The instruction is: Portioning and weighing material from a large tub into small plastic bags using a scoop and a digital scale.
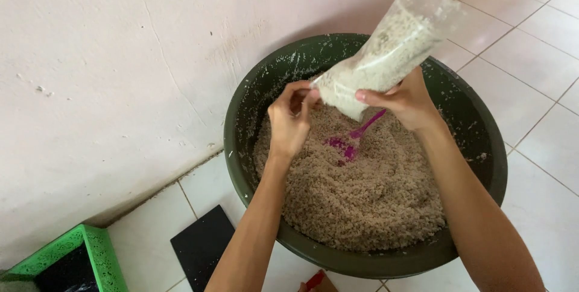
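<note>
Clear plastic bag [386, 47], partly filled with pale grainy stuff, is what I've got in both hands right now, held tilted over the big dark green basin [241, 147]. My left hand [291, 124] is pinching the bag's lower corner with fingers curled shut on it, and my right hand [410, 102] is wrapped around the bottom end from the other side, firmly closed too. The basin sits on the white tile floor [531, 75] right against the wall and is heaped with the same brownish grain mix [362, 201]. A purple spoon [356, 138] lies half buried in the heap, just under the bag. Off to the side there's a green basket [90, 253] and a black flat slab [202, 247].
</note>
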